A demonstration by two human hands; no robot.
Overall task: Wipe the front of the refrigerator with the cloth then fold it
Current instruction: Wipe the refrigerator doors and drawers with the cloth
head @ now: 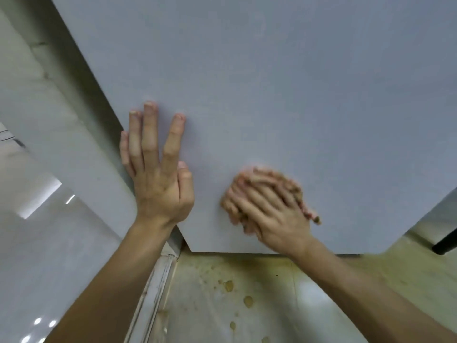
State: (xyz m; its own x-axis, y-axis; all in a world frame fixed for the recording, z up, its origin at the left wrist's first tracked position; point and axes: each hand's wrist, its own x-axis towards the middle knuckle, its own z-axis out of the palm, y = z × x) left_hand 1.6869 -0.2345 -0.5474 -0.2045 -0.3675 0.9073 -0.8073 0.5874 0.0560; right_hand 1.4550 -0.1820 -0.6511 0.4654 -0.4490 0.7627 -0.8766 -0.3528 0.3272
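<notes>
Left hand point(158, 184) flat on refrigerator front point(272, 82), fingers straight, holding nothing. Right hand point(274, 214), blurred, fingers spread flat, pressing pinkish cloth point(298, 191) against same panel. Stained floor point(235, 293) below.

Refrigerator front point(272, 82): pale grey-blue panel, matt and smooth, with a very fine even grain and no glare anywhere.
Pale tiling point(49, 256) at left: glossy, throws back bright light spots.
Stained floor point(247, 318) below the door: shiny too, but yellowed and blotched with brownish marks.
Cloth point(315, 217) under the right hand point(277, 214): pinkish-brown, soft-looking fabric (motion blur hides the weave).
Floor strip point(158, 285): pale and scuffed; can't tell the material.
</notes>
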